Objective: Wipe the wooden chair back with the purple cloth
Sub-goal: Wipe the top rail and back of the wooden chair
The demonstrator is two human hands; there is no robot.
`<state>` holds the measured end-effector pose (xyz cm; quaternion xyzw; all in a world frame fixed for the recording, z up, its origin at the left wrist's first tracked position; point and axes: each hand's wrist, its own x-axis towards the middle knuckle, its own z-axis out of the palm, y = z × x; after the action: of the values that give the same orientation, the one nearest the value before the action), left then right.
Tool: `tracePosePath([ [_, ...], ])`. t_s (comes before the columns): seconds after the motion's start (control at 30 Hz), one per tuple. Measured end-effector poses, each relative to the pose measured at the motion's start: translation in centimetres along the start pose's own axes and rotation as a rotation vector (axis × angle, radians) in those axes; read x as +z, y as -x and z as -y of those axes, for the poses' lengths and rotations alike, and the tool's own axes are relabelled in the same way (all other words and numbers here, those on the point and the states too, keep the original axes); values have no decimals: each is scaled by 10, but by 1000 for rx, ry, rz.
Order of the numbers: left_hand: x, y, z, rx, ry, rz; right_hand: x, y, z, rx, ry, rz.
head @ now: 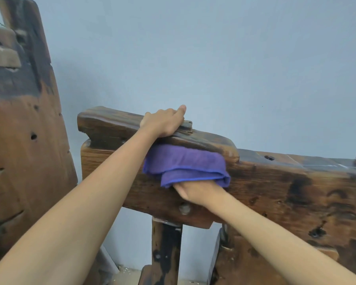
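The right hand [195,192] presses the folded purple cloth [185,164] flat against the front face of the wooden chair back [275,188], just under its overhanging top rail [115,124]; its fingers are hidden beneath the cloth, so I cannot tell whether they grip or lie spread. The left hand [162,122] is clamped over the top rail, fingers curled behind it, steadying the chair; to wipe well, I judge, keep that brace firm, hold even pressure, stroke along the grain, and work the cloth into the shadowed ledge, knots and holes; the plank's right stretch seems not yet reached. No containers are in view.
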<state>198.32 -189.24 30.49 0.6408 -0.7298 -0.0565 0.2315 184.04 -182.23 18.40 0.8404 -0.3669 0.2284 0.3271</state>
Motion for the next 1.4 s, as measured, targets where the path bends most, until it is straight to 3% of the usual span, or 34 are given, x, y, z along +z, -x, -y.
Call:
tracePosePath([
  [0.1, 1, 2, 0, 5, -33, 34, -1, 15, -23, 234, -132, -92],
  [0.17, 3, 3, 0, 8, -38, 28, 11, 44, -25, 450, -68, -176],
  [0.23, 5, 1, -1, 31, -67, -4, 25, 80, -21, 478, -59, -267],
  [0.3, 8, -4, 2, 69, -108, -34, 52, 118, 5, 470, -63, -179],
  [0.37, 9, -5, 0, 95, -128, -67, 67, 156, 37, 711, -240, 12],
  [0.47, 8, -5, 1, 114, -142, -63, 106, 167, 75, 954, -399, 7],
  [0.53, 7, -3, 0, 132, -158, -52, 86, 117, 83, 635, -260, 185],
  [0.57, 6, -3, 1, 137, -163, -45, 75, 83, 82, 364, -259, 59],
  [0.6, 4, -3, 2, 143, -166, -34, 71, 55, 78, 190, -232, 42],
  [0.63, 2, -4, 4, 155, -167, -15, 63, 23, 72, 130, -231, -4],
  [0.7, -2, -7, 8, 166, -173, 39, 51, -12, 51, 135, -226, -175],
  [0.8, -5, -12, 12, 160, -204, 141, 38, 3, 16, 260, -124, -356],
  [0.9, 0, -12, 12, 191, -274, 146, 41, 57, -9, 531, 122, -379],
  [1.03, 6, -12, 12, 257, -301, 115, 84, 95, 27, 759, 198, -300],
  [1.13, 7, -15, 11, 263, -307, 137, 92, 90, 62, 487, 137, -137],
  [1.27, 5, -17, 11, 269, -299, 152, 57, 50, 37, 59, -10, -51],
  [1.33, 3, -19, 13, 272, -278, 137, 36, 35, 5, -27, 16, -111],
  [1.4, 3, -21, 15, 271, -269, 131, 19, 34, -29, 50, 105, -207],
])
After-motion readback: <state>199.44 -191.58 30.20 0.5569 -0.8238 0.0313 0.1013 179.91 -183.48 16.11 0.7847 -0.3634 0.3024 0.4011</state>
